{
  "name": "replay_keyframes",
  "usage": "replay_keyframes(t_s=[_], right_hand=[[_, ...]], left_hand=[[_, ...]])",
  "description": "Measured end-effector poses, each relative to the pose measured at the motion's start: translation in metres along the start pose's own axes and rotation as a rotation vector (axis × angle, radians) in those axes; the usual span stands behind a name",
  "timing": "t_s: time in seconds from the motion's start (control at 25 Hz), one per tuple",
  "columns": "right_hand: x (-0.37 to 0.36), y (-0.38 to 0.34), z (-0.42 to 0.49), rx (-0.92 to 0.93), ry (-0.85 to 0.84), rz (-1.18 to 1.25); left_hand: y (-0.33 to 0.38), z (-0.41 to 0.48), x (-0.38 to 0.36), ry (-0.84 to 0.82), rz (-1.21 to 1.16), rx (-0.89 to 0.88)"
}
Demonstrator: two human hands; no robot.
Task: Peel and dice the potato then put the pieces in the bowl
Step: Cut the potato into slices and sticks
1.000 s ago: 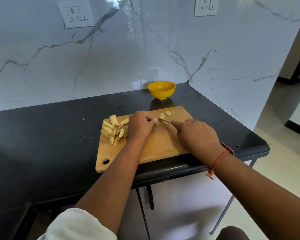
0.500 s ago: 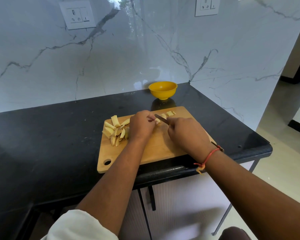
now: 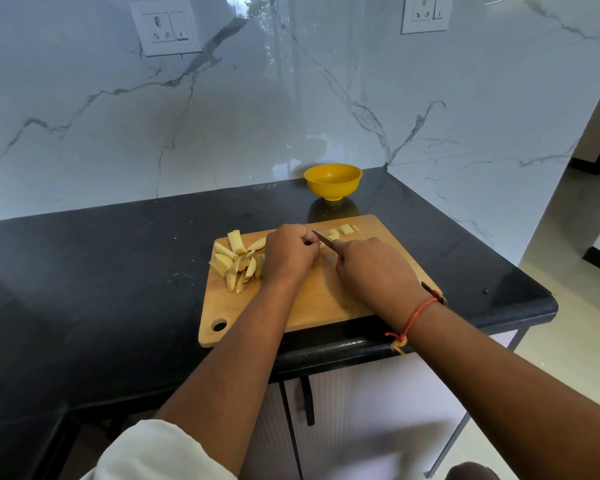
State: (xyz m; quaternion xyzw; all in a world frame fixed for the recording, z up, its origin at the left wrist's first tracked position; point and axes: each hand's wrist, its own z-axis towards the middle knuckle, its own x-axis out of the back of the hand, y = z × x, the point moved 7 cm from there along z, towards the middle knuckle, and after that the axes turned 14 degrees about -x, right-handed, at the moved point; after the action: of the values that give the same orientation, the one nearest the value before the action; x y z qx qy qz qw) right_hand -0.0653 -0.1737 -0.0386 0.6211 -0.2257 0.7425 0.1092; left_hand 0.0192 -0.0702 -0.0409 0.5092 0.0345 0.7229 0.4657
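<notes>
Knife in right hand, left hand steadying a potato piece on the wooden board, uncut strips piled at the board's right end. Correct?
Wrong end. In the head view the potato strips are piled at the left end of the cutting board, beside the left hand; the far right holds only a few diced pieces. The right hand does hold the knife.

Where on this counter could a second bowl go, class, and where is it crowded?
Free: the black counter left of the cutting board, and the board's near part between the wrists. Crowded: the board's far half, with potato strips, left hand, knife, right hand, diced pieces; the yellow bowl behind.
</notes>
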Motion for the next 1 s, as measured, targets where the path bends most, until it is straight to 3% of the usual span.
replay_keyframes(t_s=[0.52,1.0], right_hand=[[0.004,-0.009,-0.006,0.082,-0.012,-0.215],[0.005,0.015,-0.021,0.089,-0.01,-0.175]], left_hand=[[-0.001,0.002,0.0,0.018,0.009,-0.03],[-0.003,0.003,-0.003,0.027,0.005,0.008]])
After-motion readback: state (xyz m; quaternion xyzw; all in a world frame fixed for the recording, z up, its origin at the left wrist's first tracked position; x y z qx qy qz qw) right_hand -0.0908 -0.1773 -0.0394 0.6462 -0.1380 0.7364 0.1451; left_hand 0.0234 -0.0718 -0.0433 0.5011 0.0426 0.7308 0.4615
